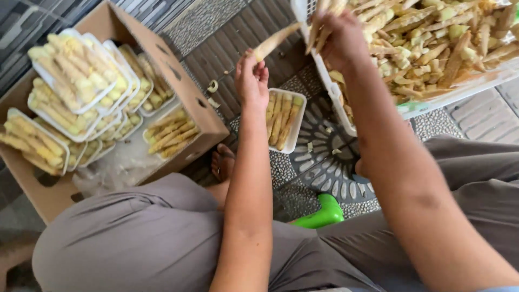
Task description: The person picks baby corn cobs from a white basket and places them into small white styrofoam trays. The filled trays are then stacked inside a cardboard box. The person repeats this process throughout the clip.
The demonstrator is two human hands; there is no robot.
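My left hand holds one pale yellow baby corn by its end, just above a small white foam tray that lies on the patterned floor with several baby corns in it. My right hand reaches up into a big white crate heaped with baby corn and grips a few pieces. The crate stands to the right of the small tray.
A cardboard box at the left holds several wrapped trays of baby corn. My grey-trousered knees fill the foreground. A foot in a sandal and a green plastic object sit between them.
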